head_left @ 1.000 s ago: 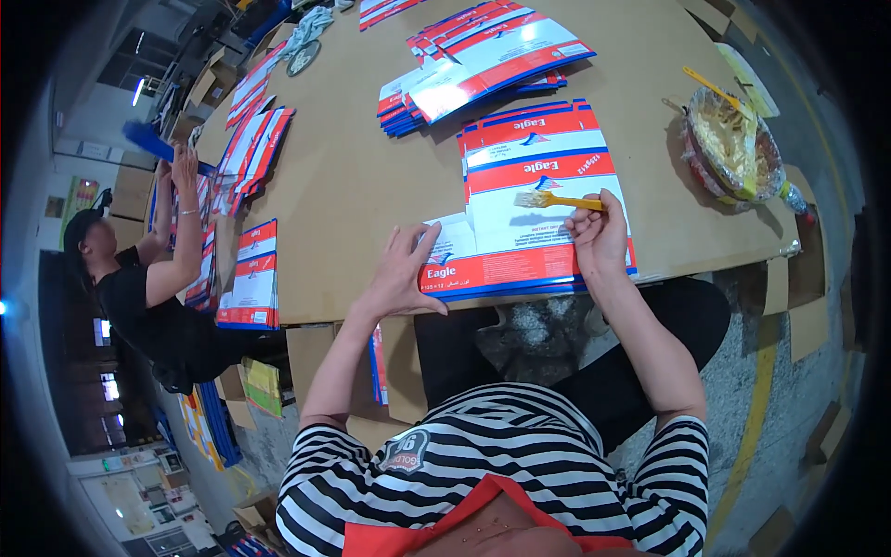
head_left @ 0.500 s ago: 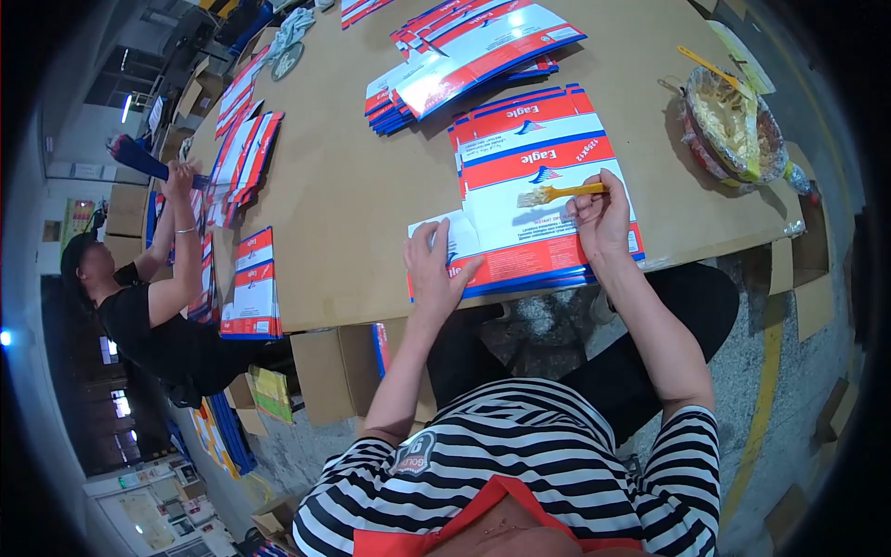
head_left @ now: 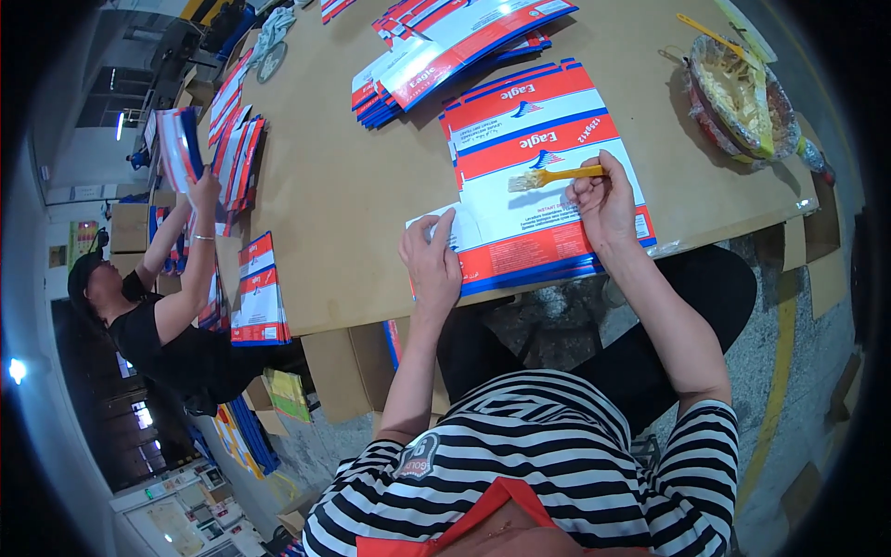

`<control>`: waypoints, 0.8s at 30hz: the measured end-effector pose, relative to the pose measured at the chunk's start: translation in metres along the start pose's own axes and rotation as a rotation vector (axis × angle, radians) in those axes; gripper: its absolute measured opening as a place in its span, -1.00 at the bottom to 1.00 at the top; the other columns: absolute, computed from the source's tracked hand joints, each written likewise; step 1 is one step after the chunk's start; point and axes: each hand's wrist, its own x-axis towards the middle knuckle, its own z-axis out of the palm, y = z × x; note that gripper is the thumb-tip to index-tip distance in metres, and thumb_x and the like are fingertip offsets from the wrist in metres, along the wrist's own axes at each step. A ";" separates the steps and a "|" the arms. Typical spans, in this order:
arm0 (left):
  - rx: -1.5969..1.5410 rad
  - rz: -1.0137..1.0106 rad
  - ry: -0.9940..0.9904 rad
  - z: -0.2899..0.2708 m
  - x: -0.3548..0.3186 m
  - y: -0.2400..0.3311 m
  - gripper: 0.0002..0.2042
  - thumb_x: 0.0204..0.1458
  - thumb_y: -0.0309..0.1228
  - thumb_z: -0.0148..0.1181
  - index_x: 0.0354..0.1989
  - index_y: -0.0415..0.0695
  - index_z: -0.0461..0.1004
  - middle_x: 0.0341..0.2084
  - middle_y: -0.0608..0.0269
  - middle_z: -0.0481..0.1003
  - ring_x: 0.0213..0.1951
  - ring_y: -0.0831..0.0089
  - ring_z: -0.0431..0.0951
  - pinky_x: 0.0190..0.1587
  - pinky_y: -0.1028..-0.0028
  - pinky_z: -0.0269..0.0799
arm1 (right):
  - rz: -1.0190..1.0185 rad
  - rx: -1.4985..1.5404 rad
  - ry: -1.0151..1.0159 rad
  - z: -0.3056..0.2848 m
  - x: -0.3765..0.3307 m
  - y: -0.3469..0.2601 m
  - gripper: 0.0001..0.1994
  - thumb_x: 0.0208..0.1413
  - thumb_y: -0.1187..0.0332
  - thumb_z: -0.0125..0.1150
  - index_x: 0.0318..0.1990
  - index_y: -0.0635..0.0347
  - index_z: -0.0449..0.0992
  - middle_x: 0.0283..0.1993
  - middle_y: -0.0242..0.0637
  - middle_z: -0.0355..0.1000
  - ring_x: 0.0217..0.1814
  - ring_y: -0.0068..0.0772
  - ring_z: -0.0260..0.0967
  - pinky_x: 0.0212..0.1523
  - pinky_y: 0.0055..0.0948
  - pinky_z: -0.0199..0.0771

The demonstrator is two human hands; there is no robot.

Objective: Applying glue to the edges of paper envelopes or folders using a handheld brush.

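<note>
Right hand (head_left: pixel 605 206): grip closed around a yellow brush (head_left: pixel 568 174), bristles apparently just above the top flat carton (head_left: pixel 492 200) at the near edge of the desk (head_left: pixel 325 186). Left hand (head_left: pixel 432 260): spread a second earlier, fingers now gathered on the carton's lower-left corner, seemingly steadying it; whether they pinch cannot be told.

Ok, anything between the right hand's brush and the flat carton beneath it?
Nothing visible: the yellow brush in the right hand is over the flat carton, and the left hand is off to the left.
</note>
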 end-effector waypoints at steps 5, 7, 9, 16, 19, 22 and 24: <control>0.015 0.063 0.086 0.001 0.000 -0.001 -0.51 -0.13 -0.71 -0.06 0.04 -0.10 0.43 -0.02 0.06 0.32 0.06 0.13 0.28 0.17 0.23 0.07 | -0.009 -0.025 -0.002 0.001 -0.001 0.001 -0.71 0.28 0.21 -0.10 -0.36 0.24 0.39 -0.60 -0.32 0.31 -0.53 -0.57 0.32 -0.38 -0.54 0.41; -0.006 0.066 0.077 0.001 0.002 0.000 -0.53 -0.14 -0.72 -0.06 0.02 -0.13 0.41 -0.04 0.06 0.33 0.04 0.12 0.29 0.16 0.23 0.07 | -0.009 -0.031 0.006 0.000 0.000 0.001 -0.71 0.28 0.21 -0.09 -0.36 0.24 0.39 -0.60 -0.31 0.32 -0.53 -0.58 0.32 -0.38 -0.56 0.41; -0.028 0.070 0.068 0.002 0.003 0.001 -0.54 -0.15 -0.72 -0.06 0.00 -0.16 0.39 -0.05 0.06 0.34 0.02 0.12 0.30 0.16 0.23 0.07 | -0.011 -0.036 0.013 0.001 0.000 0.000 -0.71 0.28 0.20 -0.08 -0.36 0.24 0.39 -0.60 -0.30 0.32 -0.54 -0.58 0.32 -0.37 -0.59 0.41; -0.183 0.064 0.283 0.008 -0.008 0.000 -0.70 -0.14 -0.77 0.01 -0.20 -0.20 0.30 -0.22 0.10 0.36 -0.08 0.19 0.36 0.05 0.31 0.24 | -0.101 -0.403 -0.134 0.029 -0.016 -0.003 -0.71 0.28 0.19 -0.03 -0.32 0.24 0.44 -0.57 -0.37 0.38 -0.58 -0.67 0.30 -0.42 -0.68 0.37; -0.182 0.078 0.343 0.009 -0.012 -0.002 -0.72 -0.15 -0.77 0.05 -0.26 -0.18 0.30 -0.27 0.11 0.36 -0.11 0.22 0.37 0.03 0.32 0.26 | -0.152 -0.596 -0.257 0.038 -0.028 0.002 -0.71 0.28 0.20 -0.04 -0.33 0.24 0.46 -0.57 -0.37 0.39 -0.58 -0.70 0.31 -0.46 -0.73 0.34; -0.158 0.077 0.378 0.010 -0.018 0.001 -0.73 -0.16 -0.77 0.07 -0.31 -0.17 0.29 -0.27 0.12 0.36 -0.12 0.24 0.37 0.01 0.31 0.26 | -0.164 -0.759 -0.351 0.043 -0.034 0.001 -0.71 0.28 0.24 -0.08 -0.38 0.23 0.44 -0.55 -0.36 0.40 -0.51 -0.72 0.37 -0.45 -0.74 0.37; -0.160 0.079 0.387 0.010 -0.022 0.002 -0.73 -0.16 -0.77 0.08 -0.32 -0.16 0.28 -0.28 0.12 0.35 -0.13 0.24 0.36 0.00 0.32 0.27 | -0.231 -0.821 -0.401 0.041 -0.035 0.000 -0.72 0.28 0.25 -0.06 -0.39 0.23 0.44 -0.54 -0.36 0.42 -0.51 -0.71 0.39 -0.46 -0.73 0.38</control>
